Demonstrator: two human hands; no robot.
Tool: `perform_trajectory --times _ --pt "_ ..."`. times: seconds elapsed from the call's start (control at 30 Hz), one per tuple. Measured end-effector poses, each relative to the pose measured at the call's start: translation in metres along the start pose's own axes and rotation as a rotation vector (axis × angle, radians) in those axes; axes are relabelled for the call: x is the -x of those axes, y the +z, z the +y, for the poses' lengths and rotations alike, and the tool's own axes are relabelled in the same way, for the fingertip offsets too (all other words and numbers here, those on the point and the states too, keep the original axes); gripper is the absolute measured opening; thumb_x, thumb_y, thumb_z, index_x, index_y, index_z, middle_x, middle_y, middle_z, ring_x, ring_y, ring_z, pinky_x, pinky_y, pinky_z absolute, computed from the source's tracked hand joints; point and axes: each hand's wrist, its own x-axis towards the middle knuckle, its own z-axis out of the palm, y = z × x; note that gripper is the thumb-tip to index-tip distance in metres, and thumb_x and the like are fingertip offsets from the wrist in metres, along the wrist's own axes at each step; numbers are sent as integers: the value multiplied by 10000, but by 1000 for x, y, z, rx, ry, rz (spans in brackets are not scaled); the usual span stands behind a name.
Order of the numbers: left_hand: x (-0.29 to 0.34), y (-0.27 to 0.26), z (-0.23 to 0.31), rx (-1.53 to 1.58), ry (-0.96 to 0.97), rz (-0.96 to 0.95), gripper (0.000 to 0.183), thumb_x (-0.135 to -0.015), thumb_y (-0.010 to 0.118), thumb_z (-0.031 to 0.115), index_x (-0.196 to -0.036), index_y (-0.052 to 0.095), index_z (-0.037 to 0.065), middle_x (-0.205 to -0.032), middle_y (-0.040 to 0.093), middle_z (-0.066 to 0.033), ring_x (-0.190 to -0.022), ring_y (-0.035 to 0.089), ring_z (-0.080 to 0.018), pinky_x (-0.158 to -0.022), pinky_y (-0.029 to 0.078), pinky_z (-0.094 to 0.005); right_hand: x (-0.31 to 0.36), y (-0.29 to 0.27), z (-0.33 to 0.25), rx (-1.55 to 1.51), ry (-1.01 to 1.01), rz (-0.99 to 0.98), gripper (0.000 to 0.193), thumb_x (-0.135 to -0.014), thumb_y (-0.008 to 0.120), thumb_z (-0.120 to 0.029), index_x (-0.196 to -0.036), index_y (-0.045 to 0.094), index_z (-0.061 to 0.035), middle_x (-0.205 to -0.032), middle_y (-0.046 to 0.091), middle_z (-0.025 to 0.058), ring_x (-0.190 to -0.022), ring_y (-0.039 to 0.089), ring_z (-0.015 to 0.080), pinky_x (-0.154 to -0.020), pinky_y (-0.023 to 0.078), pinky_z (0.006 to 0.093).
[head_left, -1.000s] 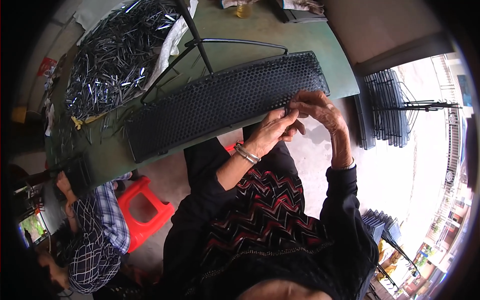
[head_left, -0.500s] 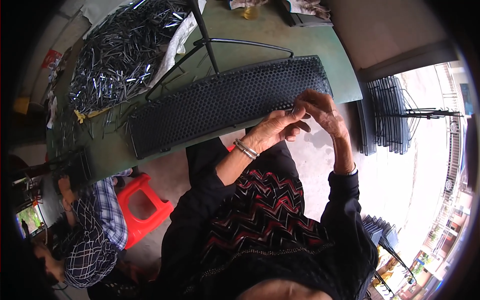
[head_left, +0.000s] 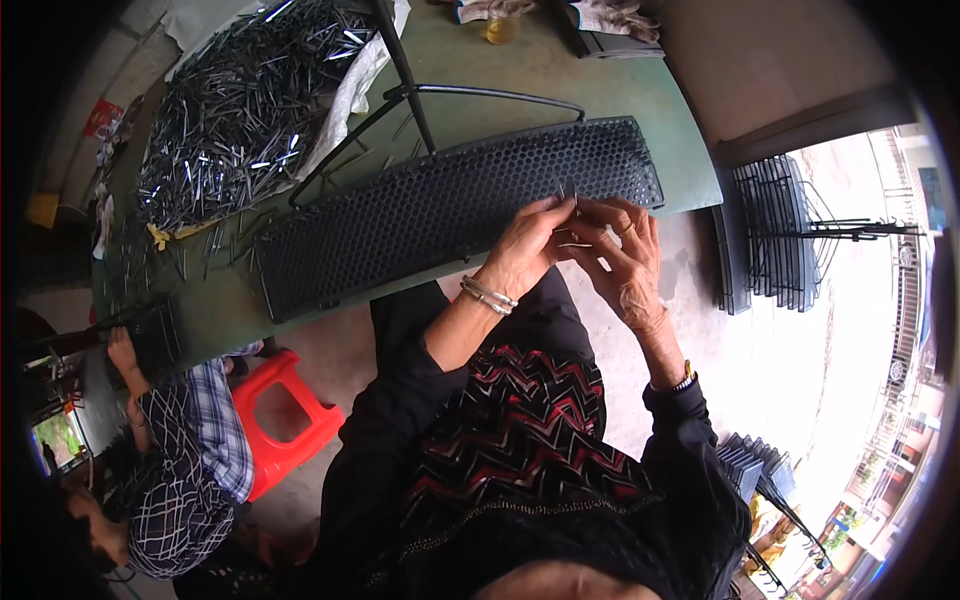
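Note:
A long black perforated metal panel [head_left: 400, 210] lies across the table's near edge, attached to a black wire frame [head_left: 500, 92] behind it. My two hands meet over the panel's near edge, right of its middle. My left hand [head_left: 525, 245], with bangles on its wrist, pinches a thin silvery metal strip [head_left: 575, 203] between thumb and forefinger. My right hand [head_left: 628, 262], a ring on one finger, is curled with its fingertips against the left's. What those fingertips hold is hidden. A heap of thin dark metal strips [head_left: 235, 120] lies on a white sack at the far left.
The green table [head_left: 655, 95] bears gloves [head_left: 618, 20] and a cup of yellowish liquid [head_left: 500, 30] at the back. A red stool [head_left: 290, 425] and another person [head_left: 185, 480] are at left. Stacked black racks [head_left: 785, 235] stand at right.
Both hands have shifted left and come together, the right one lower and turned. The thin strip now shows at my left fingertips. The panel stays nearly in place.

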Motion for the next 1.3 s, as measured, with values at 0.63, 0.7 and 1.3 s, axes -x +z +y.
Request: perform_trajectory --times 0.63,0.7,1.3 --pt "9 6 -16 -390 153 150 260 -965 517 256 -977 591 6 -790 655 -89 -652 636 -136 -575 539 -260 -12 2 29 -863 922 -249 188 -882 619 -207 -830 593 -27 -730 532 -20 -694 469 69 -635 382 222" --pt "9 6 -18 -424 158 169 256 -968 509 247 -976 584 3 -765 645 -85 -629 626 -132 -542 529 -255 -10 5 33 -885 926 -256 175 -876 620 -188 -829 583 -23 -737 549 -9 -696 479 68 -630 391 223" --pt "8 7 -27 -794 348 301 226 -979 459 194 -881 488 -8 -629 592 -84 -456 584 -142 -344 435 -242 -10 9 29 -965 932 -233 168 -858 625 -158 -857 575 2 -778 598 30 -727 558 100 -679 455 238"
